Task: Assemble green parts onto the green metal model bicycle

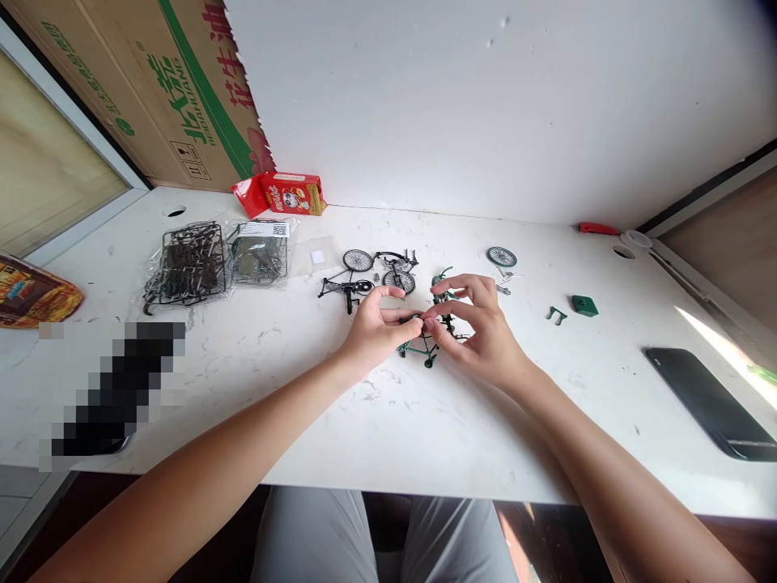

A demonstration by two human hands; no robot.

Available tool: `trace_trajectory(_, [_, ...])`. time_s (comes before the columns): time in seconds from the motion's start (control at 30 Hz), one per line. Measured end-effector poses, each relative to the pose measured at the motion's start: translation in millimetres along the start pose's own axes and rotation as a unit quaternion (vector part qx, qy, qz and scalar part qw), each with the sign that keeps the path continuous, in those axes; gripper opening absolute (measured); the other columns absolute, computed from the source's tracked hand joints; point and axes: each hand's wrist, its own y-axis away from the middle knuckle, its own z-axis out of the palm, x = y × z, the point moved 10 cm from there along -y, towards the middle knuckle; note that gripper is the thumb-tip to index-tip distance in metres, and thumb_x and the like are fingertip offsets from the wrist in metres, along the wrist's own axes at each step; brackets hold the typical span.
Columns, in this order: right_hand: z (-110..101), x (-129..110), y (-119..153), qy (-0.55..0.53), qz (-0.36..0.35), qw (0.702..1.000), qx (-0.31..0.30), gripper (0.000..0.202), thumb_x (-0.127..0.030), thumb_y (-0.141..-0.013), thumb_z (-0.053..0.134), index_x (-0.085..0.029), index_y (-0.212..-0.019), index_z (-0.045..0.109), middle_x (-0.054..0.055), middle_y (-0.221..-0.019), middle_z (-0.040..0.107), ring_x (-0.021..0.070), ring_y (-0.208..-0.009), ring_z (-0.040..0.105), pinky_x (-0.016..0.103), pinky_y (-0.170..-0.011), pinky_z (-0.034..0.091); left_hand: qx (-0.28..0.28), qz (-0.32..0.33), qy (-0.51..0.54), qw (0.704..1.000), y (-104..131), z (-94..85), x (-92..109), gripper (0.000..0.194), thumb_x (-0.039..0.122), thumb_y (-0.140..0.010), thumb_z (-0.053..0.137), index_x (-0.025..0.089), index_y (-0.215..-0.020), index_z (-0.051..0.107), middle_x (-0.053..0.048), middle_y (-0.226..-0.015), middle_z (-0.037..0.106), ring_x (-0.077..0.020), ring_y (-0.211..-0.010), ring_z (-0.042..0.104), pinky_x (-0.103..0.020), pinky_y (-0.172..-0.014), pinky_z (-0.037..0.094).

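My left hand (pixel 380 330) and my right hand (pixel 477 324) meet over the middle of the table. Thumb and forefinger of each are closed in a pinch, tip to tip, on something small and dark that I cannot make out. Just under the fingertips is a green model bicycle frame (pixel 418 350), partly hidden by the hands. Green handlebars (pixel 442 278) show behind my right fingers. Left of the hands lie a black bicycle frame (pixel 343 287), a black spoked wheel (pixel 358 260) and another black wheel (pixel 399 282) with a fork beside it.
Bagged dark sprue parts (pixel 194 263) and a red box (pixel 295 194) stand at the back left. A green wheel (pixel 502 257), a green block (pixel 584 305) and a small green bracket (pixel 556 316) lie to the right. A black phone (pixel 710 397) rests near the right edge.
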Motion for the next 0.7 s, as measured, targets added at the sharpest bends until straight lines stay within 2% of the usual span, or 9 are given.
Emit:
trace_trajectory(0.3, [2, 1, 2, 0.003, 0.012, 1.0, 0.007, 0.008, -0.027, -0.099, 0.07, -0.027, -0.095, 0.077, 0.01, -0.13, 0.064, 0.0348, -0.13, 0.051, 0.058, -0.106, 0.05, -0.002, 0.004, -0.011, 1.0, 2, 0.8, 2, 0.062, 0.018, -0.074, 0.091, 0.022, -0.118, 0.048, -0.01, -0.1, 0.083, -0.0227, -0.088, 0.08, -0.046, -0.095, 0.061])
trace_trajectory(0.37, [1, 0, 2, 0.006, 0.007, 1.0, 0.014, 0.007, -0.029, -0.1, 0.069, -0.027, -0.099, 0.076, 0.01, -0.131, 0.064, 0.0344, -0.13, 0.051, 0.057, -0.106, 0.05, 0.001, 0.002, -0.006, 1.0, 2, 0.7, 1, 0.062, 0.018, -0.073, 0.092, 0.023, -0.117, 0.048, -0.009, -0.099, 0.084, -0.0226, -0.087, 0.081, -0.046, -0.096, 0.06])
trace_trajectory(0.47, [-15, -1, 3, 0.016, -0.006, 0.997, 0.082, 0.01, -0.029, -0.102, 0.065, -0.027, -0.108, 0.072, 0.01, -0.127, 0.064, 0.0323, -0.123, 0.056, 0.055, -0.104, 0.048, 0.01, 0.001, 0.021, 1.0, -2, -2.2, 3, 0.062, 0.02, -0.073, 0.092, 0.022, -0.114, 0.046, -0.01, -0.098, 0.084, -0.0242, -0.085, 0.081, -0.047, -0.097, 0.059])
trace_trajectory(0.57, [-42, -8, 10, 0.033, -0.047, 0.978, 0.2, 0.012, -0.021, -0.104, 0.056, -0.027, -0.104, 0.067, 0.007, -0.103, 0.067, 0.0277, -0.103, 0.062, 0.051, -0.097, 0.047, 0.027, 0.014, 0.05, 0.998, -9, -11.2, 9, 0.061, 0.021, -0.072, 0.091, 0.023, -0.113, 0.045, -0.01, -0.098, 0.084, -0.0272, -0.087, 0.082, -0.048, -0.095, 0.059])
trace_trajectory(0.6, [-45, -11, 11, 0.03, -0.069, 0.975, 0.209, 0.013, -0.018, -0.104, 0.055, -0.026, -0.102, 0.065, 0.006, -0.095, 0.067, 0.0257, -0.094, 0.062, 0.049, -0.093, 0.047, 0.035, 0.026, 0.055, 0.998, -12, -15.8, 13, 0.061, 0.021, -0.072, 0.091, 0.023, -0.113, 0.045, -0.01, -0.097, 0.083, -0.0276, -0.087, 0.082, -0.047, -0.094, 0.06])
trace_trajectory(0.63, [-42, -14, 10, 0.022, -0.092, 0.978, 0.187, 0.013, -0.017, -0.103, 0.056, -0.026, -0.102, 0.065, 0.004, -0.09, 0.067, 0.0238, -0.087, 0.061, 0.046, -0.088, 0.047, 0.043, 0.042, 0.057, 0.997, -15, -20.5, 18, 0.061, 0.021, -0.072, 0.091, 0.023, -0.113, 0.045, -0.009, -0.096, 0.083, -0.0277, -0.087, 0.083, -0.047, -0.093, 0.06])
trace_trajectory(0.7, [-20, -19, 5, -0.001, -0.128, 0.989, 0.068, 0.013, -0.015, -0.102, 0.061, -0.025, -0.105, 0.067, 0.003, -0.088, 0.069, 0.0216, -0.081, 0.06, 0.042, -0.081, 0.048, 0.057, 0.073, 0.058, 0.994, -19, -29.6, 26, 0.06, 0.022, -0.073, 0.09, 0.023, -0.113, 0.045, -0.008, -0.096, 0.082, -0.0274, -0.088, 0.083, -0.046, -0.093, 0.06])
